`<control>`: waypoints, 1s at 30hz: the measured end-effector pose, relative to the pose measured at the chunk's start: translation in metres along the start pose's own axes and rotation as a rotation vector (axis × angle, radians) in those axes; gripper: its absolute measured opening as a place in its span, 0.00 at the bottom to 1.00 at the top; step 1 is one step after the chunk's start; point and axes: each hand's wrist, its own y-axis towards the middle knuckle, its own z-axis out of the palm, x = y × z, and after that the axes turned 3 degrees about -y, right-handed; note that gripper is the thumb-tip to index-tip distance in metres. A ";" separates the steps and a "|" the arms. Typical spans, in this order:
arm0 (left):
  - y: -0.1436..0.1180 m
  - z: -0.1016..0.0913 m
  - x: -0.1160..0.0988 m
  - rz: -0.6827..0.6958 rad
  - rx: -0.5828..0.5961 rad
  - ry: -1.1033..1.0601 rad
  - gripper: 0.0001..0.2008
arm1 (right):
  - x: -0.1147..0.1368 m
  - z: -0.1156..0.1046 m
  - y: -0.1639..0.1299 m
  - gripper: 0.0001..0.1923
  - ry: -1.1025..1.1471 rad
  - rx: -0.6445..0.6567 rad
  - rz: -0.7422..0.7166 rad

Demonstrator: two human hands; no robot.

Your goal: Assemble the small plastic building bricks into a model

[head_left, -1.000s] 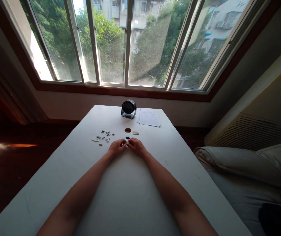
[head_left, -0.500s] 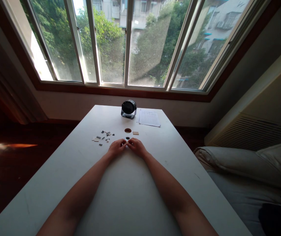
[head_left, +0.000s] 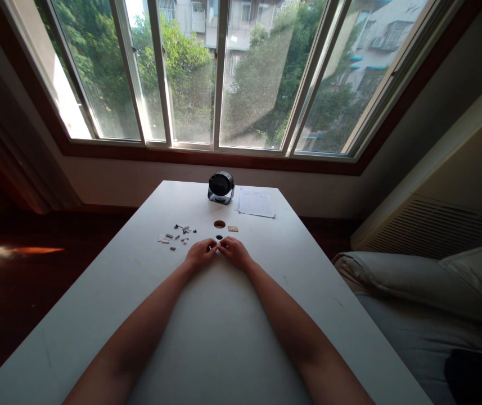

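Our L hand (head_left: pixel 202 252) & R hand (head_left: pixel 234 251), fingers curled nearly closed, pinch tiny pale-tan piece (head_left: pixel 218 245) btwn tips, below/left of frame ctr. Small grey/white pieces (head_left: pixel 169 235) ctr-left; flat tan rectangular block (head_left: pixel 233 229) above R hand.

- Left arm (head_left: pixel 150 320): bare from the view's edge, smooth, tapering forward
- Right arm (head_left: pixel 293 318): bare too, same taper
- Left hand (head_left: pixel 201 252) and right hand (head_left: pixel 234 251): bare, nails too small to tell

device on stand (head_left: pixel 221 184) at far end of table (head_left: pixel 211 320), before window (head_left: pixel 253 101); paper sheets (head_left: pixel 256 202) right of it. loose parts (head_left: pixel 169 235) left of left hand (head_left: pixel 201 253); flat piece (head_left: pixel 233 229) right of large hole (head_left: pixel 219 224), beyond right hand (head_left: pixel 234 251). small piece (head_left: pixel 218 245) between both hands.
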 end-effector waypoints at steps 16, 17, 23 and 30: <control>0.000 0.001 0.001 -0.003 -0.005 0.003 0.13 | 0.000 -0.001 -0.001 0.07 0.012 -0.005 -0.002; 0.000 0.001 0.000 -0.001 -0.006 0.003 0.13 | 0.000 -0.001 -0.001 0.07 0.010 -0.005 -0.002; 0.000 0.000 0.000 -0.009 0.000 0.002 0.13 | -0.002 0.001 0.000 0.07 0.003 -0.007 -0.006; 0.001 0.002 0.003 -0.001 -0.006 0.004 0.13 | -0.002 0.001 0.000 0.07 -0.002 -0.004 -0.003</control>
